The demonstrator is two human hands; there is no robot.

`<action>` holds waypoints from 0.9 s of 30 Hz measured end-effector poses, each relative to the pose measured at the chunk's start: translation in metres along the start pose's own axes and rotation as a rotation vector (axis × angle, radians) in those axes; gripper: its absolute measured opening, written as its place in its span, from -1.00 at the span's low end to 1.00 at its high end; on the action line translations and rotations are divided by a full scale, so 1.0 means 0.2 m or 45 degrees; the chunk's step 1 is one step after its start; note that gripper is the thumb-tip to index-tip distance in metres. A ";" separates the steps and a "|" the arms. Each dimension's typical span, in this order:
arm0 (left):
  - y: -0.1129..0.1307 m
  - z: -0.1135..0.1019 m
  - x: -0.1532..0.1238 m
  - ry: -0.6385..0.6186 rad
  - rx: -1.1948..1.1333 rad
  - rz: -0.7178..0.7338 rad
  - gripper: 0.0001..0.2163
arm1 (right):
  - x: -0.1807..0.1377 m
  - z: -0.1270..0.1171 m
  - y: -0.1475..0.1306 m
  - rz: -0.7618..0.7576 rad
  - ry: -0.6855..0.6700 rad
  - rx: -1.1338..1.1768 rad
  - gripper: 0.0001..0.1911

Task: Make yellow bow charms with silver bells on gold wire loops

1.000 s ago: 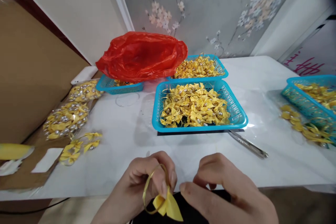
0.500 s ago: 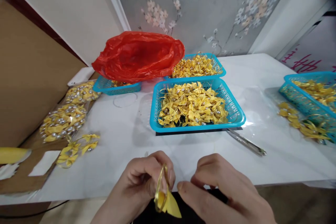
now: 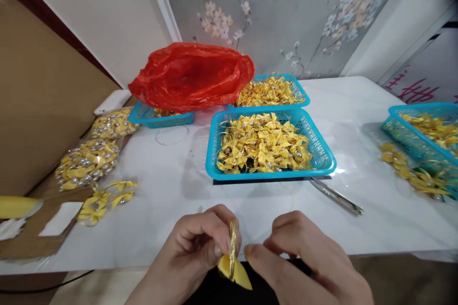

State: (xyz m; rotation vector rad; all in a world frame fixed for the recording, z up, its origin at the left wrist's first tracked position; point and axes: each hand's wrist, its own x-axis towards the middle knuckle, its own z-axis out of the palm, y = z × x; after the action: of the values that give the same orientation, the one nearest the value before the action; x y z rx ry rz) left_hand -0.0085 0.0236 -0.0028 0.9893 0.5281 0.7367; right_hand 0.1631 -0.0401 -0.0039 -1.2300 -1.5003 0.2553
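Observation:
My left hand (image 3: 200, 248) is closed in a pinch on a gold wire loop with a yellow ribbon bow (image 3: 238, 274) hanging from its lower end. The loop stands almost edge-on, just in front of the fingertips. My right hand (image 3: 304, 252) is held close on the right, apart from the bow, its fingers curled and its thumb stretched towards the loop. Whatever lies between those fingers is hidden. Beyond both hands, a blue plastic basket (image 3: 211, 162) holds a heap of similar yellow bows with pearly beads.
Tweezers (image 3: 338, 196) lie right of the basket. Behind are another blue basket (image 3: 304, 97) and a red plastic bag (image 3: 193, 76) over a third. At left are bagged beaded bows (image 3: 88, 164) and loose bows (image 3: 95, 207). A further basket (image 3: 397, 126) stands at right.
The gold loop has turned in my left hand from an open oval to nearly edge-on and moved slightly right and up. My right hand has hardly moved.

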 end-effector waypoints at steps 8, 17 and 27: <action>0.02 0.06 -0.03 0.195 0.306 -0.004 -0.92 | 0.03 0.00 0.02 -0.194 0.030 -0.207 -0.78; 0.05 0.13 -0.03 0.242 0.488 0.086 -0.86 | -0.05 0.04 0.05 0.247 -0.124 0.327 -0.83; 0.03 0.16 -0.04 0.317 0.883 0.209 -0.83 | 0.01 -0.04 0.12 0.136 -0.404 0.338 -0.83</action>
State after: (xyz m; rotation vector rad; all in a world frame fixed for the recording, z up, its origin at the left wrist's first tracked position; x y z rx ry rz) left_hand 0.0063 0.0015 0.0172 1.6080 0.9640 0.8475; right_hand 0.1825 -0.0318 -0.0165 -1.0905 -1.6088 0.7261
